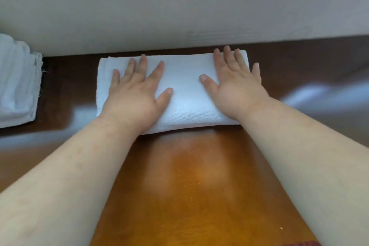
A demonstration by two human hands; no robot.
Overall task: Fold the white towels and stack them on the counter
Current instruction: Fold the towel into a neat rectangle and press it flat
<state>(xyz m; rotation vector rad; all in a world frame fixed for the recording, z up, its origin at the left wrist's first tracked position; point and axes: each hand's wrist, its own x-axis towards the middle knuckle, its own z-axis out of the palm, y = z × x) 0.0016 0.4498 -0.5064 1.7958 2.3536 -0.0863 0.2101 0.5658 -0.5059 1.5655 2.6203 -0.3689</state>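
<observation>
At twelve o'clock on the bench (199, 175), close against the wall (179, 16), lies the towel (185, 94), folded into a thick rectangle with its long side running nine to three. Both hands are released and flat, grasping nothing: the left hand (133, 94) presses the towel's nine o'clock half with fingers spread toward the far edge, and the right hand (235, 84) presses the three o'clock half, fingertips near the far corner. The step in hand looks like smoothing and setting the fold. To do it well, I judge the palms should press evenly and sweep outward from the middle, left toward nine and right toward three, so trapped air and wrinkles leave by the ends and do not bunch at the centre. The near edge at six o'clock looks rounded and plump, so firm pressure there would sharpen the crease. The layers at the nine o'clock end show slightly stepped edges; squaring them with the fingertips before lifting would give a neater block. Terry cloth tends to spring back and slide on a glossy top, so pushing down rather than dragging seems wise. At nine o'clock, well apart from this towel, sits a pile (18, 84) of white cloth, seemingly the stack; the finished towel probably belongs on it, carried flat from beneath.
</observation>
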